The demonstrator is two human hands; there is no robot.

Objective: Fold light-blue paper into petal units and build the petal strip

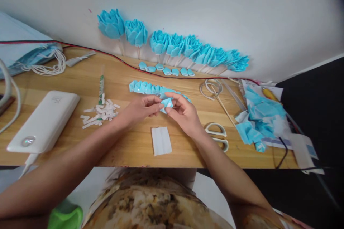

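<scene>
Past the patterned cloth (156, 204) below the left hand (142, 108) and right hand (184, 111), find the blue fold (167, 103), pinched in the fingertips of both, thumbs uppermost. Probably best to press creases gently with thumb tips, keeping edges aligned. Below the hands, a white square (161, 141); beyond them, a blue row (145, 87); right of the right hand, scissors (225, 131).

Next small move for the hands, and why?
Probably press the small blue piece flat between thumbs and fingers before setting it down. The left hand and right hand both pinch it, so they can press from both sides. Fingers cover part of it, so I can't tell whether its folding is finished. Folded blue pieces lie just beyond.
</scene>
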